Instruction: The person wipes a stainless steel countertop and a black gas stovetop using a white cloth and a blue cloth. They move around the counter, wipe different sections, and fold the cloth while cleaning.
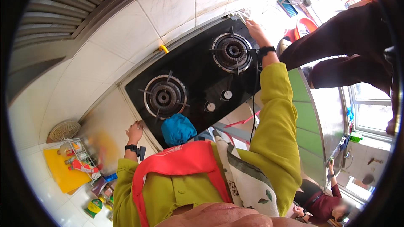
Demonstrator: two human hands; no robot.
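Note:
A black glass gas hob (195, 66) with two burners lies in front of me. My right hand (254, 31) reaches to its far right corner, on a pale crumpled cloth (240, 15). The near-left burner (163, 97) and the far-right burner (233, 49) carry metal pan supports, and two knobs (218, 101) sit near the front edge. My left hand (135, 132) rests on the counter beside the hob's left edge, with nothing seen in it. A blue cloth thing (178, 129) covers part of the hob's near edge, close to my red apron (183, 160).
A white wire rack (79, 154) with bottles stands at the left, by a yellow board (64, 170). A person in dark trousers (341, 37) stands on the counter at right; another person (322, 195) is lower right. A range hood (63, 9) hangs above.

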